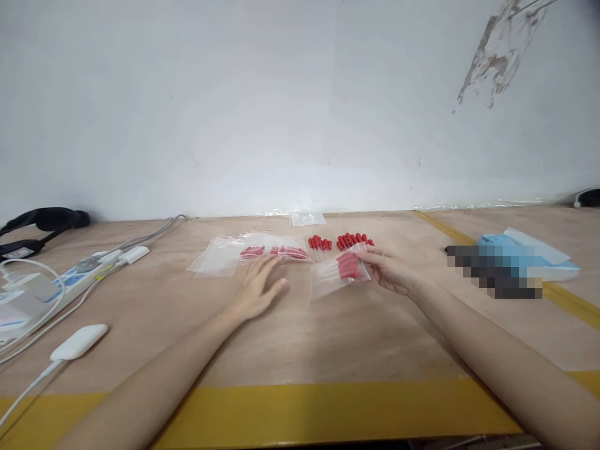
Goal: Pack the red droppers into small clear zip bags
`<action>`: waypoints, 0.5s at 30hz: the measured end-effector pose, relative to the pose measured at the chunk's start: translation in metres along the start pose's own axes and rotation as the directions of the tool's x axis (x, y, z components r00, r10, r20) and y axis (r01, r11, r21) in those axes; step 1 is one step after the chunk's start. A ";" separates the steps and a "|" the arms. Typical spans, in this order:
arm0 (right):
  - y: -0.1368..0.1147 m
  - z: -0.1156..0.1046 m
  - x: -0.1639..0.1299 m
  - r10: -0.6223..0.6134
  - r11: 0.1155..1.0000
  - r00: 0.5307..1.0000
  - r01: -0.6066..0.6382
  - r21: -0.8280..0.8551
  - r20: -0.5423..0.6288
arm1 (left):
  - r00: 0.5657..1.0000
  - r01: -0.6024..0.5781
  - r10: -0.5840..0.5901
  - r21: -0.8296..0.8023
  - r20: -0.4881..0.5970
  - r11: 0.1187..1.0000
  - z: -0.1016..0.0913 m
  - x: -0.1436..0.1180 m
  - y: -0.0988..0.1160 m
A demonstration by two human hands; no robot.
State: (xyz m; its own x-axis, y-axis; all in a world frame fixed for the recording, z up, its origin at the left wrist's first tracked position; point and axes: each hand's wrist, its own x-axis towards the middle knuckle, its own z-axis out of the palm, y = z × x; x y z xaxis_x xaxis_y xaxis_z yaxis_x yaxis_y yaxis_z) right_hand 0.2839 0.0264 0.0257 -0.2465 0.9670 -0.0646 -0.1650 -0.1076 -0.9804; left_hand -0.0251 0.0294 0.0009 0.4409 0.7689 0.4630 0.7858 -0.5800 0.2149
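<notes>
My one head-worn camera looks forward and down across the desk toward the white wall, arm's reach away.

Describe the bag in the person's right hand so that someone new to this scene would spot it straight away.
On the wooden table, just in front of two loose clusters of red-tipped sticks, the right hand holds a small clear bag. Unlike the filled bags lying flat beyond the left hand, it is lifted at one edge by the fingers.
</notes>
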 end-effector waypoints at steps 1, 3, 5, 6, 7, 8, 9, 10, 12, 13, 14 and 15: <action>-0.006 -0.001 0.003 -0.029 0.999 0.999 0.030 0.032 -0.037 | 0.994 0.090 -0.085 0.072 -0.067 0.993 -0.002 0.003 -0.012; -0.016 0.002 0.014 -0.079 0.989 0.991 0.091 0.114 -0.111 | 0.949 0.307 -0.279 0.216 -0.149 0.927 -0.007 0.007 -0.039; -0.022 0.015 0.030 -0.117 0.967 0.978 0.151 0.204 -0.171 | 0.870 0.493 -0.457 0.317 -0.184 0.810 -0.013 0.008 -0.066; -0.023 0.025 0.039 -0.127 0.955 0.974 0.171 0.242 -0.187 | 0.834 0.551 -0.520 0.347 -0.185 0.759 -0.015 0.007 -0.078; -0.022 0.037 0.049 -0.134 0.947 0.971 0.184 0.263 -0.196 | 0.799 0.595 -0.575 0.362 -0.175 0.718 -0.018 0.006 -0.088; -0.018 0.050 0.059 -0.136 0.942 0.967 0.194 0.273 -0.217 | 0.772 0.622 -0.618 0.369 -0.144 0.691 -0.019 0.005 -0.097; -0.014 0.063 0.070 -0.109 0.942 0.961 0.181 0.282 -0.253 | 0.758 0.630 -0.644 0.374 -0.103 0.681 -0.020 0.003 -0.103; -0.008 0.076 0.079 -0.060 0.946 0.957 0.145 0.291 -0.283 | 0.754 0.625 -0.653 0.375 -0.064 0.685 -0.020 0.002 -0.108; 0.006 0.097 0.094 -0.012 0.955 0.957 0.097 0.281 -0.288 | 0.766 0.595 -0.643 0.373 0.003 0.711 -0.019 0.000 -0.113; 0.013 0.105 0.098 0.012 0.960 0.959 0.067 0.271 -0.282 | 0.775 0.580 -0.632 0.372 0.021 0.725 -0.018 -0.001 -0.114; 0.018 0.111 0.099 0.036 0.966 0.963 0.034 0.255 -0.266 | 0.781 0.570 -0.623 0.370 0.032 0.734 -0.017 -0.001 -0.114; 0.022 0.113 0.098 0.064 0.972 0.967 -0.004 0.234 -0.245 | 0.786 0.566 -0.618 0.367 0.032 0.738 -0.017 0.000 -0.114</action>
State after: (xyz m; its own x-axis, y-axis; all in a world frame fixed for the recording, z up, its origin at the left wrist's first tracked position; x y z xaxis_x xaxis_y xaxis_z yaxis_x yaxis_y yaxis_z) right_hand 0.1483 0.0931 0.0193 -0.0146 0.9853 -0.1704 -0.3829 -0.1629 -0.9093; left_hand -0.1224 0.0910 -0.0097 -0.1251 0.9711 0.2031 0.9889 0.1054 0.1049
